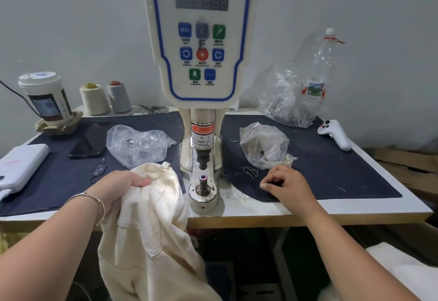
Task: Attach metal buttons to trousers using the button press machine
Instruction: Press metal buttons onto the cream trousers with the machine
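Head view: left hand (123,185) grips a bunch of cream trousers (151,220), fingers curled into the cloth at the table's (331,209) front edge, just left of the button press machine (201,40). Rest of the trousers hangs down over that edge. Bracelet (94,202) on the left wrist. Right hand (284,185) rests on the dark cloth mat (331,165) right of the machine, fingers curled down with tips on the mat; cannot tell if they pinch anything. Machine's lower die post (203,183) bare, near front edge centre. Small plastic bag (263,144) just behind the right hand; another bag (137,144) left of the machine. Phone (91,140), paper cup (46,98), two thread cones (104,98) toward back left; bottle (320,70) back right.
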Tool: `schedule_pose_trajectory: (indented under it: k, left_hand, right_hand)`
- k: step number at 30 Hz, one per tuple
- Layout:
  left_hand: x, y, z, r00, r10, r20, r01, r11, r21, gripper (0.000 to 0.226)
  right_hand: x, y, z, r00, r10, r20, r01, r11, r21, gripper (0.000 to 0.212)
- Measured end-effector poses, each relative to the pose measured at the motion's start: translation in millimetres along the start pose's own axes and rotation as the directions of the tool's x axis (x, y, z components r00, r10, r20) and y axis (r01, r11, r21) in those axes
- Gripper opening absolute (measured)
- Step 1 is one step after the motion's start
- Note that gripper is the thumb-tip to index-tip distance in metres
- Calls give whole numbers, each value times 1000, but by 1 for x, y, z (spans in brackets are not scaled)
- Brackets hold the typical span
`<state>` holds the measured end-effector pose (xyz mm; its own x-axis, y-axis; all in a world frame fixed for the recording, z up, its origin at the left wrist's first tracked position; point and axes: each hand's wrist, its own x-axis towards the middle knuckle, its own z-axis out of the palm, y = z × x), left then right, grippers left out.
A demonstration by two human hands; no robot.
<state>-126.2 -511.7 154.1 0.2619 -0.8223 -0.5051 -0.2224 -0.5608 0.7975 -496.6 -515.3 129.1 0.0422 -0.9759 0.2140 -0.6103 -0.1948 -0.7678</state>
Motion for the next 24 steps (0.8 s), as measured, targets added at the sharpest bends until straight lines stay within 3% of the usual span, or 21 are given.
schedule_pose_trajectory:
  k: [3, 5, 10, 13, 24]
  left_hand:
    - [1, -1, 0, 1000, 5, -10, -5, 1000, 3, 26]
    - [2, -1, 0, 1000, 12, -29, -12, 1000, 9, 26]
    - [7, -3, -1, 998, 31, -46, -29, 999, 27, 27]
    - [8, -3, -1, 999, 30, -41, -29, 999, 42, 28]
    - [9, -2, -1, 999, 33, -39, -31, 998, 45, 33]
  right_hand:
    - [1, -27, 7, 993, -25, -114, 48, 979, 198, 23]
    - [-1, -54, 19, 989, -92, -119, 121, 958, 261, 27]
    - [-7, -93, 50, 955, -293, -36, 295, 938, 180, 20]
    - [-5, -96, 57, 960, -281, -19, 279, 940, 197, 6]
    - [-4, -101, 59, 956, -294, 13, 291, 951, 106, 8]
